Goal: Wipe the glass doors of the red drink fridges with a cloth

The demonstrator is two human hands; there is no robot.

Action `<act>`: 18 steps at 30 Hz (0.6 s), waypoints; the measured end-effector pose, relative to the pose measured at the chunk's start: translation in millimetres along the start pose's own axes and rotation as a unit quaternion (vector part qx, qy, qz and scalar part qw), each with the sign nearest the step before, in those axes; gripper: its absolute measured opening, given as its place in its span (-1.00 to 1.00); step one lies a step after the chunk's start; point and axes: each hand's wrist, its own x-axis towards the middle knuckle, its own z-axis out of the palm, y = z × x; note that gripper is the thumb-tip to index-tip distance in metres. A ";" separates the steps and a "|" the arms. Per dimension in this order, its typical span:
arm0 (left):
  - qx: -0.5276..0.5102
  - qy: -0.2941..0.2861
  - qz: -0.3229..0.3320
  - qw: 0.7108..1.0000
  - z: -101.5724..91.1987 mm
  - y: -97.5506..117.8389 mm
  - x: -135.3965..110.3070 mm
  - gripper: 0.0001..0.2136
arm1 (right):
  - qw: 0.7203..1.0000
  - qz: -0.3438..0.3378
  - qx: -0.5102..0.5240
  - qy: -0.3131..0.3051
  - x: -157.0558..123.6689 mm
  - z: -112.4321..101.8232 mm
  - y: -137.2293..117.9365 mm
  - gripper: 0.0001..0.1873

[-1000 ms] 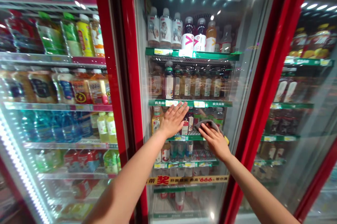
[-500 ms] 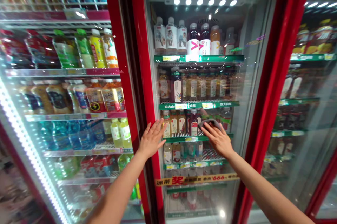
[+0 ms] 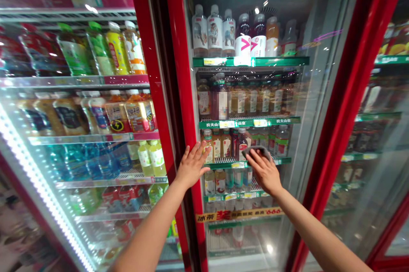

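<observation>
My left hand [image 3: 191, 165] lies flat with its fingers spread on the red door frame [image 3: 177, 72], its fingertips reaching over the edge of the glass. A dark grey cloth [image 3: 262, 151] is under the fingers of my right hand [image 3: 263, 172], which presses it against the glass door [image 3: 255, 242] of a drinks cooler. Behind the glass, by the cloth, stand bottles on a green-edged shelf [image 3: 220, 164]. One dark red bottle [image 3: 243, 142] shows just left of the cloth. Part of the cloth is hidden by my right fingers.
To the left, a brightly lit cooler holds rows of bottles [image 3: 75, 57] on shelves, with a light strip [image 3: 38, 195] along its side. A yellow banner strip [image 3: 239, 214] crosses the glass low down. Another red-framed cooler door [image 3: 386, 238] stands at right.
The view has shifted, so the shelves look larger and nearer. My right hand and the cloth have slid slightly left and down over the glass. My left hand stays on the frame.
</observation>
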 end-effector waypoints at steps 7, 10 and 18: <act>-0.002 -0.010 0.001 1.000 1.9 0.0 -0.5 -0.06 | 0.986 0.133 0.006 0.103 66.7 14.6 -47.8 -0.24; -0.005 -0.010 0.006 1.000 1.3 0.8 0.0 -0.06 | 0.999 0.027 0.007 0.021 54.6 16.8 -67.4 -0.27; -0.010 -0.016 0.024 1.000 -11.9 -0.1 -3.1 -0.06 | 0.997 0.065 0.019 0.043 53.1 8.8 -54.2 -0.29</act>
